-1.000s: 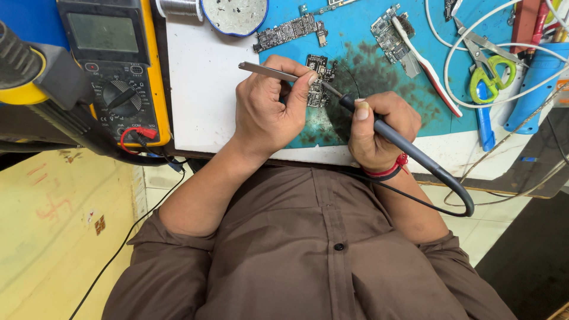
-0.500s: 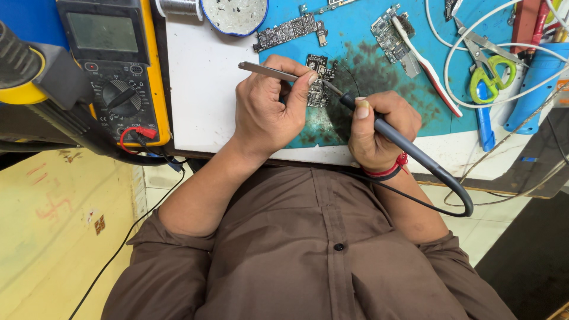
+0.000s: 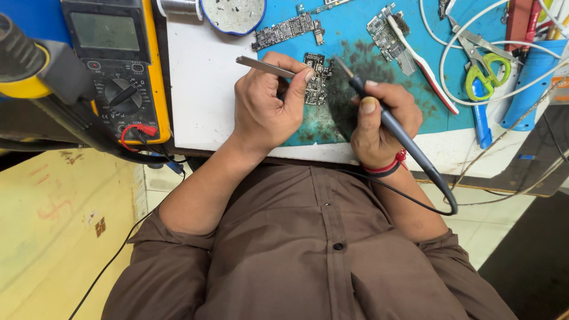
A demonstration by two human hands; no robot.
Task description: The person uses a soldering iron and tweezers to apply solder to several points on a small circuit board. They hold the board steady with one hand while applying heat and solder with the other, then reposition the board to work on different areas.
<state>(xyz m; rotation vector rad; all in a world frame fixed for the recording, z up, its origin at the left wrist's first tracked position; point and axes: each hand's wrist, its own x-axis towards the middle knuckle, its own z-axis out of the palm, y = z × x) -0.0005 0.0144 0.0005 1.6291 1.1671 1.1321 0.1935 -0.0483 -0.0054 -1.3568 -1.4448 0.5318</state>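
A yellow-cased multimeter (image 3: 115,65) sits at the bench's far left beside the blue work mat (image 3: 379,77), where I count three loose circuit boards, one (image 3: 316,77) lying between the hands. The round blue-rimmed dish (image 3: 233,13) at the top holds only grey residue. The left hand (image 3: 267,109) has its fingers pinched on metal tweezers (image 3: 264,67), and the right hand (image 3: 379,121) is wrapped tight round a black soldering iron (image 3: 391,127), tip near that board.

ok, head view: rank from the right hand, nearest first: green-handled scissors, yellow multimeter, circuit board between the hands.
From the right hand:
1. Circuit board, just beside it, toward the left hand.
2. Green-handled scissors, on its far side, at the mat's edge.
3. Yellow multimeter, farthest, beyond the left hand.
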